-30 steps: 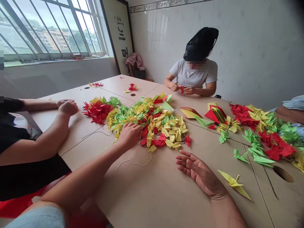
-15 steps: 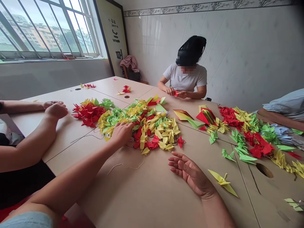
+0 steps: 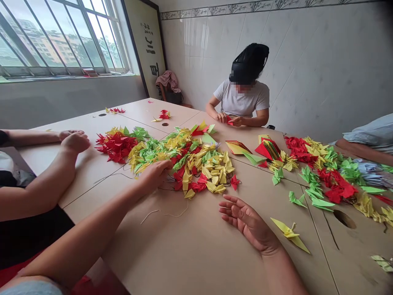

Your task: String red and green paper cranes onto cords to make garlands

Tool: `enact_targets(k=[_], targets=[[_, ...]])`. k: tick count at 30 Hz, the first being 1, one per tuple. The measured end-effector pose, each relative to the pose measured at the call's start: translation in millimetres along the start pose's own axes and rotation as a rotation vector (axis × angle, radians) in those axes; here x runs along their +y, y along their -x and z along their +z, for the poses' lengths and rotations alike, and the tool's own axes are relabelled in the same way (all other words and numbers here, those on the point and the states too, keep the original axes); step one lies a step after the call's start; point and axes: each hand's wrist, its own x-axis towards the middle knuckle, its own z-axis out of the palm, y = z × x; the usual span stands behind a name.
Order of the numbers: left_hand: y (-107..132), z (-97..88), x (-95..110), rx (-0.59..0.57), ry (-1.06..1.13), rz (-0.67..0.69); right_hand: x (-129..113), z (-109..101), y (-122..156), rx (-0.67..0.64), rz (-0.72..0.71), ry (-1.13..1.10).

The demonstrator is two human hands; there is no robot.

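My left hand [image 3: 156, 177] reaches over the near edge of a heap of folded paper cranes [image 3: 181, 147] in red, yellow and green. Its fingers point right and are partly hidden and blurred, so whether they pinch anything does not show. My right hand [image 3: 245, 223] rests on the table, palm turned left, fingers loosely curved and apart, with nothing in it. To its right lies one yellow paper crane [image 3: 290, 234], wings spread. A red crane [image 3: 235, 182] sits just beyond its fingertips. Pale thread [image 3: 176, 214] trails on the table between my hands.
Opposite, a person in a head covering folds red paper [image 3: 229, 120]. Another person's arms [image 3: 72, 149] rest at the left; a sleeve [image 3: 368, 133] shows at right. Stacked paper pieces [image 3: 267, 147] and rows of strung cranes [image 3: 334, 180] lie to the right, near a table hole [image 3: 344, 219].
My left hand has lifted and turned slightly on the heap, its spread fingers now drawn together. My right hand stays in place. The view has shifted a little.
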Motion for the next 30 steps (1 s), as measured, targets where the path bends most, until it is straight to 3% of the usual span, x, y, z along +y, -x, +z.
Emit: enact_targets(k=[10, 16, 22, 30], targets=[[-12.3, -0.2, 10.7, -0.196, -0.105, 0.017, -0.9, 2.5, 0.5, 0.009, -0.005, 0.004], [-44.3, 12.3, 26.8, -0.100, -0.195, -0.026, -0.4, 2.2, -0.8, 0.000, -0.010, -0.006], [-75.6, 27.3, 30.8, -0.111, -0.205, -0.151, -1.0, 3.8, -0.6, 0.008, -0.022, -0.011], [-70.1, 16.5, 29.2, 0.008, 0.028, -0.169, -0.8, 3.1, -1.7, -0.021, -0.023, -0.035]])
